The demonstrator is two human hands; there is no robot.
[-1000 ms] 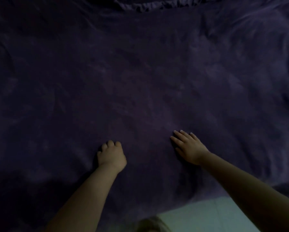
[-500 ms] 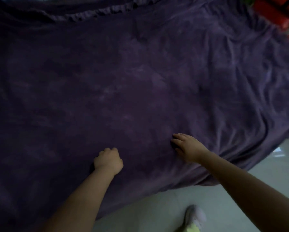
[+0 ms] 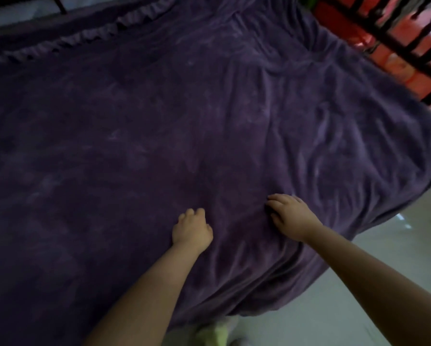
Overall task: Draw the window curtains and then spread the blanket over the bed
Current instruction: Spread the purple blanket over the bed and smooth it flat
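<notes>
Head view | left hand curled, right hand now clawed into dark purple plush blanket | right-side wrinkles remain, smoothing unfinished

My left hand rests curled on the purple blanket spread over the bed, my right hand just beside it, fingers bent into the creased cloth. Pale floor lies right.

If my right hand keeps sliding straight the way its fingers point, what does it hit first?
Nothing solid, as far as shows: the right hand points up-left across the purple blanket, meeting only soft folds before the ruffled edge.
</notes>
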